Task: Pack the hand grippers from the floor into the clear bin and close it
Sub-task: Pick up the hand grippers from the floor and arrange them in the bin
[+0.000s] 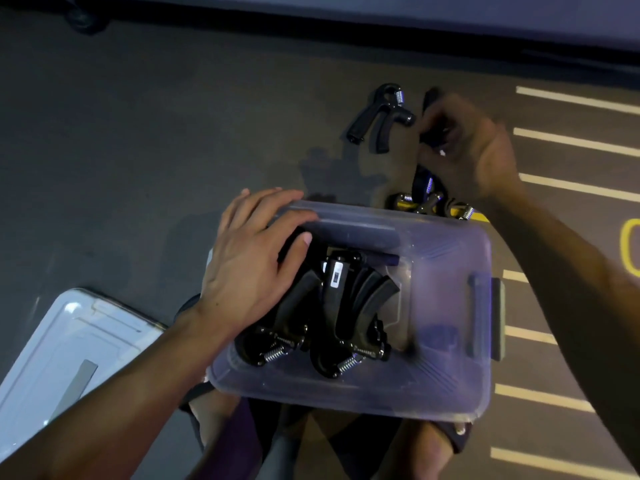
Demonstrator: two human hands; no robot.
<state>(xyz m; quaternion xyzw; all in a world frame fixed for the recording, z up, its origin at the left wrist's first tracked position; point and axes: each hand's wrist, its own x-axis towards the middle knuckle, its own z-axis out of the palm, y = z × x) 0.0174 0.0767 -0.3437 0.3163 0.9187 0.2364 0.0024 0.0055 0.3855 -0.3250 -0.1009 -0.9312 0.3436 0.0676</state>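
The clear bin (446, 258) stands open on the floor just in front of my knees, with several black hand grippers (332, 306) lying inside it. My left hand (256, 258) rests on the bin's far left corner, fingers straight over the rim. Beyond the bin, my blurred right hand (464, 147) grips a black hand gripper (431, 116) above the floor. One more gripper (379, 116) lies alone on the floor to its left. A small pile of grippers (429, 199) sits just behind the bin's far rim.
The bin's clear lid (65, 362) lies on the floor at the lower left. White painted stripes (575, 98) and a yellow marking (628, 247) run along the right. A wall base crosses the top. Dark open floor spreads to the left.
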